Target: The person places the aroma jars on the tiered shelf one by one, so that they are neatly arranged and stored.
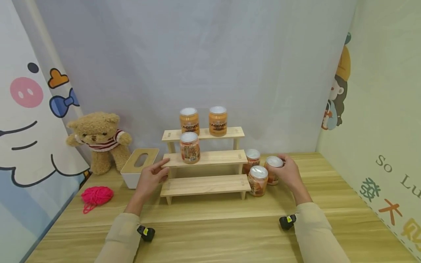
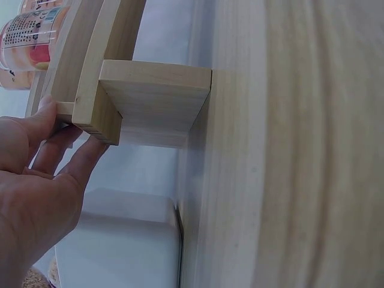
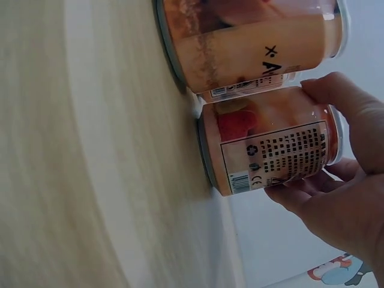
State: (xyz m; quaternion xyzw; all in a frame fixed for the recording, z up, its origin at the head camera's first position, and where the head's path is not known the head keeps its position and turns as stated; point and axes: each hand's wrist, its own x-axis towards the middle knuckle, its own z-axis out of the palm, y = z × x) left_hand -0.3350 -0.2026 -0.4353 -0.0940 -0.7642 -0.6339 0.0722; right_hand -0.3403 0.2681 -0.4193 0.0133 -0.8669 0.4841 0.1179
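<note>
Left hand: pinches the left end of the middle board of a pale wooden three-tier shelf, its thumb and fingers on the wood; the left hand is well apart from the right.
Right hand: the right hand, beyond the shelf's right end, is curled round the upper part of a clear, orange-filled jar with a silvery-white lid.
Gripped jar: upright at the wood-grain table; whether its base touches the surface is hard to tell.
Neighbouring jars: a similar front jar stands by the bottom board's right end; a similar rear jar stands behind it, by the middle board's right end.
Middle board: one upright jar with a printed label, left of centre.
Top board: two dark-lettered orange jars, upright, apart from each other.
Table's left side: a white tissue box with a wooden lid, a bright pink yarn bundle nearer the left edge, and a tan teddy bear in a striped sweater towards the back left corner.
</note>
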